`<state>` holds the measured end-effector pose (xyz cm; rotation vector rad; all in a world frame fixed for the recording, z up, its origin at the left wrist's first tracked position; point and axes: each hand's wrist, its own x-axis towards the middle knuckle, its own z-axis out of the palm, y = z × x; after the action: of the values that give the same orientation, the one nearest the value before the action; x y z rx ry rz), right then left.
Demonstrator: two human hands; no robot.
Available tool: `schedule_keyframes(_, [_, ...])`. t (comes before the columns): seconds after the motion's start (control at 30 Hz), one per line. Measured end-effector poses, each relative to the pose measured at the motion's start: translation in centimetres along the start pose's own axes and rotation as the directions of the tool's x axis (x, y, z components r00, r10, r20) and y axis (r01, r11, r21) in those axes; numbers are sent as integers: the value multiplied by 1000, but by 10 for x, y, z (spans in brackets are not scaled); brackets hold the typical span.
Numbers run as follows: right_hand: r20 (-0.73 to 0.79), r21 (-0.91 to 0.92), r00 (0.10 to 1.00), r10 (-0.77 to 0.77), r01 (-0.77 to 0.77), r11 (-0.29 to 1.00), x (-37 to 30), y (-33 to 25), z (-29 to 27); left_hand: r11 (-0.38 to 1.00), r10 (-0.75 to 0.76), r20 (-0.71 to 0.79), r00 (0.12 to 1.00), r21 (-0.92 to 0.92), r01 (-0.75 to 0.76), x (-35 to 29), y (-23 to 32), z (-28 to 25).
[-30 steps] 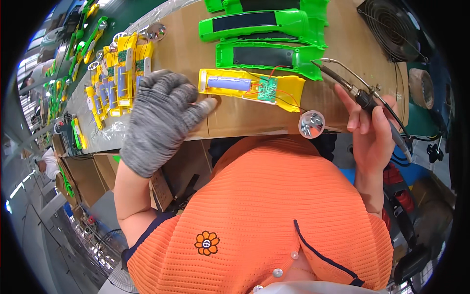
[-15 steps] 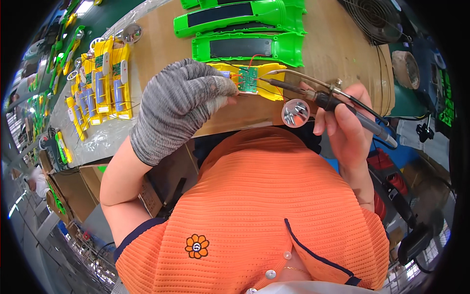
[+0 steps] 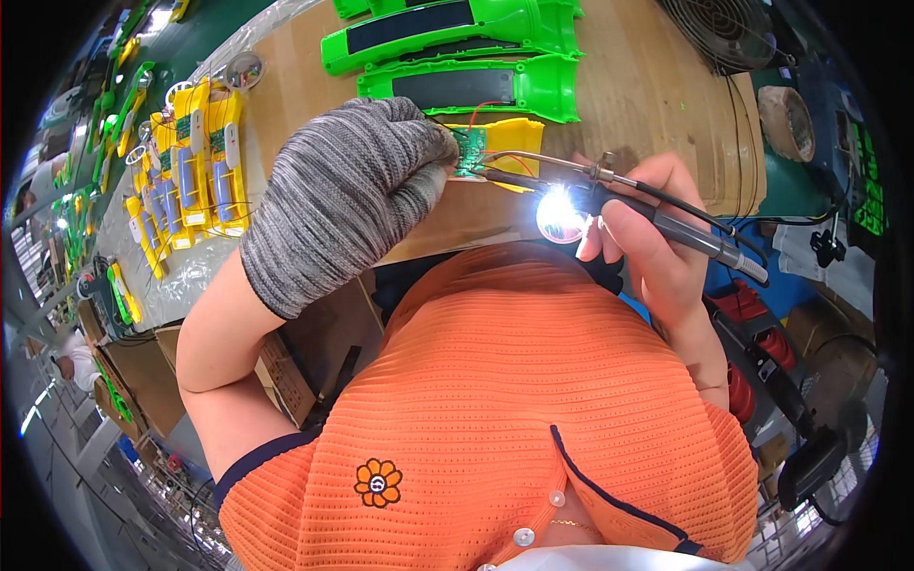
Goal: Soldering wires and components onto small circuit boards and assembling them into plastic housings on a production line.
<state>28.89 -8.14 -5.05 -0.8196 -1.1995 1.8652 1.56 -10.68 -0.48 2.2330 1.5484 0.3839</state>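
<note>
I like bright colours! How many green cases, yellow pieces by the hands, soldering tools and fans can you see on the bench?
Green cases: 2
Yellow piece under the gloved left hand: 1
Soldering tool in the right hand: 1
Fan: 1
Total: 5
More yellow pieces lie stacked at the left, too crowded to count.

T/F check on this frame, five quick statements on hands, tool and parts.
1. The left hand wears a grey knit glove. True.
2. The right hand is gloved too. False: it is bare.
3. The right hand holds a soldering iron, tip at the small green circuit board. True.
4. The green housings lie on the floor. False: they lie on the wooden bench.
5. The yellow parts are to the person's right. False: left.
</note>
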Motion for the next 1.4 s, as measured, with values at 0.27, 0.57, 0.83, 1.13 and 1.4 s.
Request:
schedule_keyframes(0.27, [21, -15, 1000, 5, -5, 1000, 0, 0, 0, 999, -38, 26, 999, -22, 39, 3, 2, -1])
schedule_keyframes(0.57, [30, -30, 999, -20, 21, 999, 0, 2, -2, 997, -68, 59, 996, 26, 66, 8, 6, -2])
schedule_keyframes(0.83, [19, -41, 1000, -11, 11, 999, 0, -1, 1, 997, -77, 65, 995, 25, 75, 10, 8, -2])
schedule_keyframes(1.13, [-178, -56, 959, -220, 213, 975, 18, -19, -33, 996, -67, 74, 995, 64, 62, 13, 11, -5])
schedule_keyframes(1.4, [-228, 78, 915, -334, 359, 930, 28, -1, -55, 920, 64, -86, 994, 390, -26, 22, -3, -15])
